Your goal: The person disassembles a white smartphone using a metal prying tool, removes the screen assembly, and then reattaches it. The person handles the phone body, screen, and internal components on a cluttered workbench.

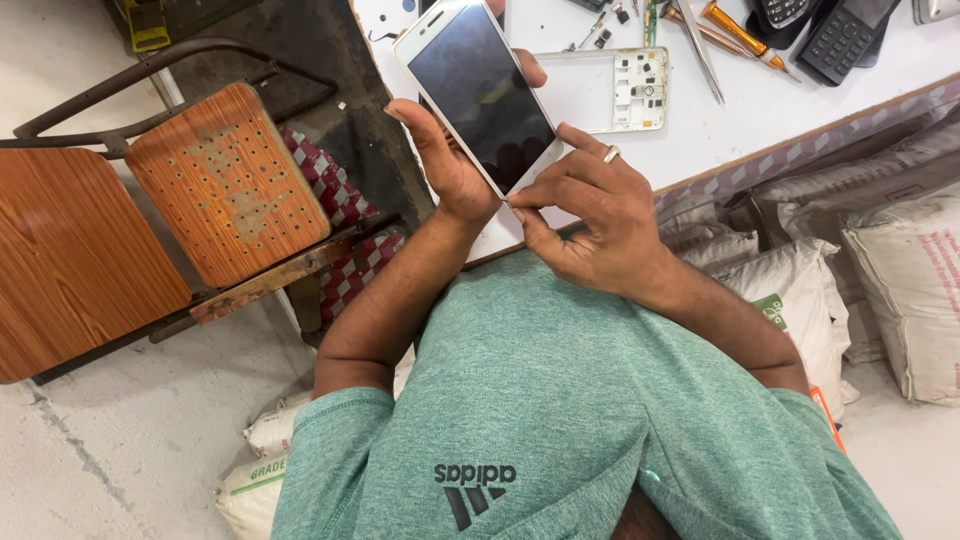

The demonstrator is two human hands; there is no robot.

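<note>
A white smartphone with a dark screen is held tilted above the edge of a white workbench. My left hand grips it from the left side, fingers wrapped behind it. At the phone's lower corner my right hand, a ring on one finger, pinches the bottom edge with thumb and fingertips. A white phone frame with exposed parts lies on the bench just behind the phone.
Tweezers, an orange-handled screwdriver and dark keypad phones lie on the bench at the back right. A wooden chair stands to the left. Filled white sacks are stacked under the bench at right.
</note>
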